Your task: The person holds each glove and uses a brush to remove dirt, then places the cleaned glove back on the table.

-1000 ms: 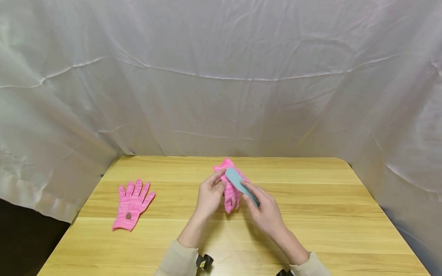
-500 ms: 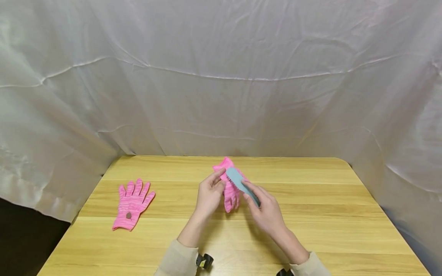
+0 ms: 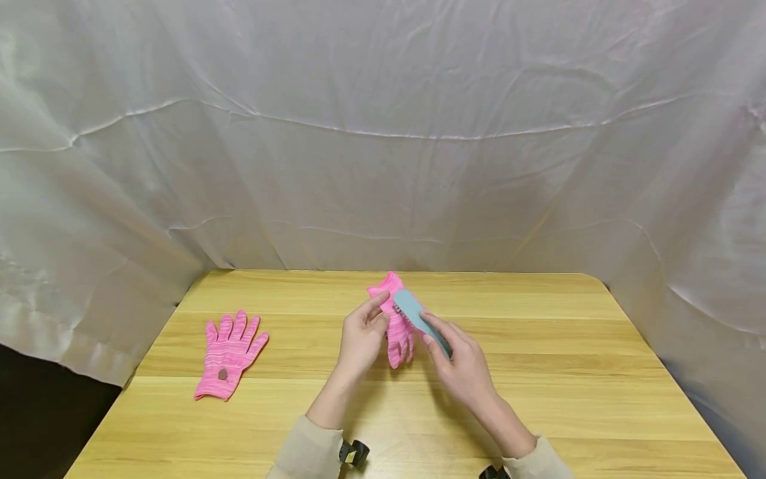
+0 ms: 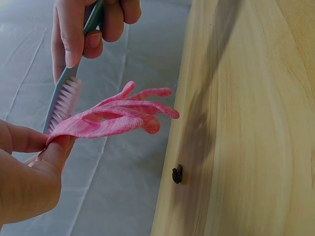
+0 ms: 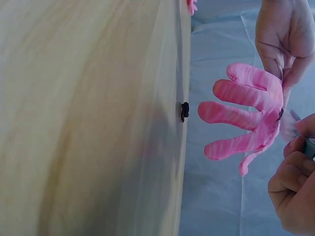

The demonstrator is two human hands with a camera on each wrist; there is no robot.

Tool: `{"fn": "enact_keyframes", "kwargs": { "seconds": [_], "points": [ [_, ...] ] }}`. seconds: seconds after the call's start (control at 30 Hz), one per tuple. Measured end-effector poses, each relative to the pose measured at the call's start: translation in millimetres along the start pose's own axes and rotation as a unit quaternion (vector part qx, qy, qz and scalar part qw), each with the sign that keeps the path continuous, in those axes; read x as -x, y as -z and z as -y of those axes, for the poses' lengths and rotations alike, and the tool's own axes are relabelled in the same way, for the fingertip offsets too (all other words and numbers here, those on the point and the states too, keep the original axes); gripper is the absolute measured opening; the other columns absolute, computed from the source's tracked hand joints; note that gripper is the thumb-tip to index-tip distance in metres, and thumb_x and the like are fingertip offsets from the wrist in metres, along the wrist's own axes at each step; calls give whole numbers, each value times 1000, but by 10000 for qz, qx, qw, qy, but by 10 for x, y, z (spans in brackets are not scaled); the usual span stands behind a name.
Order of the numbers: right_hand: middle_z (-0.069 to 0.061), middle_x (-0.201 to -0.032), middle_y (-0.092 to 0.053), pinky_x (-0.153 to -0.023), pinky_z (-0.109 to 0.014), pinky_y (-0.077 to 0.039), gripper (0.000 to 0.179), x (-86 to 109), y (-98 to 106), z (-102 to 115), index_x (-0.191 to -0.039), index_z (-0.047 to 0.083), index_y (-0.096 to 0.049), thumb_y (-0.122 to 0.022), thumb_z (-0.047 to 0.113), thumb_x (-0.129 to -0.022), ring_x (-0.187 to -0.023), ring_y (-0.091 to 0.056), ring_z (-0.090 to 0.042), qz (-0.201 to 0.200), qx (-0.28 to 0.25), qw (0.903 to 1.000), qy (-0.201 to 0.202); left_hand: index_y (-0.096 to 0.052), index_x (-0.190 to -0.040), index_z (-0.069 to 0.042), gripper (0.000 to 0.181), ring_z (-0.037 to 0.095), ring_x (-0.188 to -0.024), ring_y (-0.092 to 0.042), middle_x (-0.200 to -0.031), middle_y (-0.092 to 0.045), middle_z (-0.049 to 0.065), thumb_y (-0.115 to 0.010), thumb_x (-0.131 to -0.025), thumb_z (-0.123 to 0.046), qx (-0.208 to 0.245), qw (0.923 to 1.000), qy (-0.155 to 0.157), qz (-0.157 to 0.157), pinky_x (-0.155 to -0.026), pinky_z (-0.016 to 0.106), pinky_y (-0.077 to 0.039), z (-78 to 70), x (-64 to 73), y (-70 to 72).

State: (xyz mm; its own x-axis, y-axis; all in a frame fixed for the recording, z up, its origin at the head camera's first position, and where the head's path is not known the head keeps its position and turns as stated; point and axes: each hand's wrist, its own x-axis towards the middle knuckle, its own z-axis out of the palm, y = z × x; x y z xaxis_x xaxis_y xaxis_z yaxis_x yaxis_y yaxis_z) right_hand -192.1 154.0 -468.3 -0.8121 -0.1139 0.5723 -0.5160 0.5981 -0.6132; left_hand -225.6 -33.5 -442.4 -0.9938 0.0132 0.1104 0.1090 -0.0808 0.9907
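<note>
My left hand [image 3: 362, 332] pinches a pink knit glove [image 3: 397, 332] between thumb and fingers near its cuff, above the table. The glove's fingers hang loose, pointing toward the table in both wrist views. In my right hand [image 3: 461, 362] is a teal-handled brush [image 3: 409, 307], gripped by the handle. Its pale bristles [image 4: 65, 101] face the glove and meet it close to my left fingertips. A small dark mark [image 5: 280, 114] shows on the glove beside the bristles in the right wrist view.
A second pink glove [image 3: 230, 356] with a brown spot [image 3: 223, 374] lies flat at the left of the wooden table [image 3: 574, 372]. A small dark lump [image 4: 177, 174] sits on the wood in the left wrist view. Grey curtain [image 3: 383, 186] hangs behind.
The brush has shifted slightly to the right across the glove, showing more bristles. The held glove has moved a touch left. The glove on the table has not moved.
</note>
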Motion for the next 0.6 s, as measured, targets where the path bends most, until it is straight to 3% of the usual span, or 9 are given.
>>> {"fn": "enact_keyframes", "kwargs": {
  "seconds": [0.2,0.6],
  "points": [
    [-14,-125,-72,-87,-47,-62,42,-1,1,-16,-138,12,-67,-73,6,-96,-108,-72,-28,-4,-17,10000,-34,-57,-144,3,45,36,-125,-63,-138,-62,28,-54,-99,6,30,10000,47,-12,-97,28,-57,1,3,2],
    [-12,-122,-73,-79,-40,-63,43,-2,12,-35,-138,12,-67,-73,5,-96,-93,-69,-17,-136,-159,9998,-41,-57,-144,2,45,34,-124,-64,-141,-60,26,-54,-99,6,7,10000,81,14,-95,26,-58,4,-10,13]
  ]
}}
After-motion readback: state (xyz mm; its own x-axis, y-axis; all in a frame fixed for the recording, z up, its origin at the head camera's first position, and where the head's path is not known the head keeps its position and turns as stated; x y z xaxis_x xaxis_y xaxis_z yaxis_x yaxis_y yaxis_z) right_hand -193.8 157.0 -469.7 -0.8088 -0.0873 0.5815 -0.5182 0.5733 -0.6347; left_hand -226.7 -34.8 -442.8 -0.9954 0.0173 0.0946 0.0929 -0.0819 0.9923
